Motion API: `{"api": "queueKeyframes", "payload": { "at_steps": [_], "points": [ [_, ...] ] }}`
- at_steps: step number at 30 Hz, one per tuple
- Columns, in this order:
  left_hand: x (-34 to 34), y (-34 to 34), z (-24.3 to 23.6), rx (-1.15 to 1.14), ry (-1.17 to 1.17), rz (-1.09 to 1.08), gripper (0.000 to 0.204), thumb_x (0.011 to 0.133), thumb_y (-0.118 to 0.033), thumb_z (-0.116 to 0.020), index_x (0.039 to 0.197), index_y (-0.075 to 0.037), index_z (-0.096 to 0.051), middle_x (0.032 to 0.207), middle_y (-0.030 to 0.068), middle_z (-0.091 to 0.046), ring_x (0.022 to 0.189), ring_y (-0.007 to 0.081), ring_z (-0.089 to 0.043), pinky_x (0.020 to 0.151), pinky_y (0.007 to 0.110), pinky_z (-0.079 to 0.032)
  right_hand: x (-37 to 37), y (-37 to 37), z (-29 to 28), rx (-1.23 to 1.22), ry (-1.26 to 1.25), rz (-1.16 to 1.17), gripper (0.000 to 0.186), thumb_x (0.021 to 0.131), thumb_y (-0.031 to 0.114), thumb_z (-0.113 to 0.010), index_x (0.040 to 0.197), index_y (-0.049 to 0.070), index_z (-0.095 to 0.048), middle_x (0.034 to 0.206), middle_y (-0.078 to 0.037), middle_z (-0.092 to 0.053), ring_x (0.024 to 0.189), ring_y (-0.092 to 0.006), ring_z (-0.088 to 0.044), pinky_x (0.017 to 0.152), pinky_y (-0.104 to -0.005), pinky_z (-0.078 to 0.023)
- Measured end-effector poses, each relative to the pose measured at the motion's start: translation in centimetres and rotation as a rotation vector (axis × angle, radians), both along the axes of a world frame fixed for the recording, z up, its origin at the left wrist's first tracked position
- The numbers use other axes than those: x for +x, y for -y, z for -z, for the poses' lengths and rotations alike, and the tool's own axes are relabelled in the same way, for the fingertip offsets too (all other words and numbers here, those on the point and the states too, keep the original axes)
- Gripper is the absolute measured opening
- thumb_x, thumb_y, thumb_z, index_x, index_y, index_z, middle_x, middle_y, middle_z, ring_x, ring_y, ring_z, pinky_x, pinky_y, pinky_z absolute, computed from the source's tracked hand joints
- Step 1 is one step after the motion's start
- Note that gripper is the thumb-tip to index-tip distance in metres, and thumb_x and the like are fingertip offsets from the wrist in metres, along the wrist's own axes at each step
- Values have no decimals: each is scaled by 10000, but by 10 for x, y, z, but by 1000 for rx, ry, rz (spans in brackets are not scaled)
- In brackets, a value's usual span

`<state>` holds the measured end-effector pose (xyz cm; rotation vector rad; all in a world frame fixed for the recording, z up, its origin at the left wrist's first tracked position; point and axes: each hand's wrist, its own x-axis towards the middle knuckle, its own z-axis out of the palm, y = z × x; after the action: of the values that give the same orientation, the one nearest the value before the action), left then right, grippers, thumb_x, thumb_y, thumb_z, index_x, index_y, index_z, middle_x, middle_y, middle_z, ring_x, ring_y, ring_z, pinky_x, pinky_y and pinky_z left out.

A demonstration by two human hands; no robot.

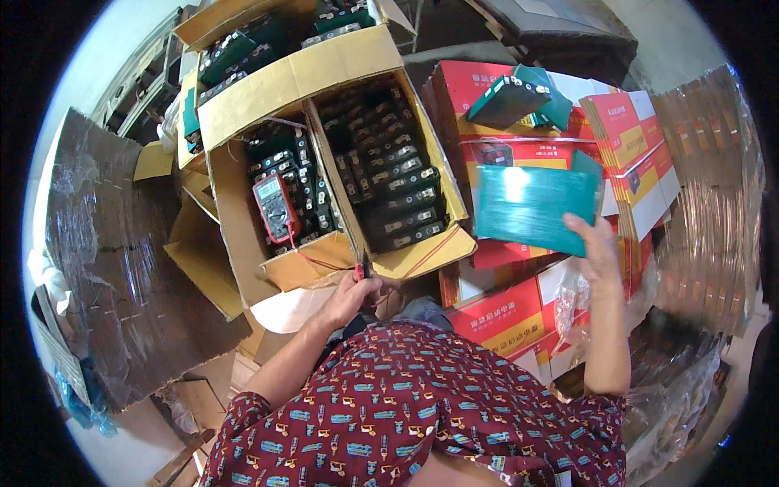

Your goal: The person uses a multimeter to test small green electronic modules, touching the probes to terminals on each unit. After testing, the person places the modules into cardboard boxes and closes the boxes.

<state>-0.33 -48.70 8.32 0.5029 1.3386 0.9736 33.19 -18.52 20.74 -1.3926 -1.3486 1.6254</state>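
My right hand holds up a flat teal battery cell by its lower right edge, above the red and white cartons. My left hand pinches the red and black meter probes at the near edge of the open cardboard box. Red leads run from the probes to a red multimeter lying on the dark cells in the box's left compartment. The right compartment is packed with several dark cells standing on edge.
Two more teal cells lie on the stacked red and white cartons. A second open box of cells stands behind the first. Flattened brown cardboard leans on the left and more cardboard sheets stand on the right.
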Motion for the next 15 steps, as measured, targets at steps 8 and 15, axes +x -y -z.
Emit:
{"api": "queueKeyframes", "payload": {
  "at_steps": [8, 15],
  "points": [
    [-8, 23, 1, 113, -47, 38, 210, 967, -253, -580, 854, -76, -595, 764, -20, -572, 717, 97, -519, 642, 288, -411, -184, 71, 68, -115, 149, -476, 347, 850, 166, -797, 1142, -2, -714, 1032, -100, -744, 914, -193, -711, 858, -363, -583],
    [-12, 22, 8, 275, 13, 73, 197, 962, -205, -583, 826, -62, -592, 776, -7, -586, 747, 119, -542, 699, 294, -449, -252, 106, 147, 174, 644, -485, 407, 751, 307, -768, 996, -15, -732, 986, -233, -747, 927, -363, -733, 857, -449, -571]
  ]
}}
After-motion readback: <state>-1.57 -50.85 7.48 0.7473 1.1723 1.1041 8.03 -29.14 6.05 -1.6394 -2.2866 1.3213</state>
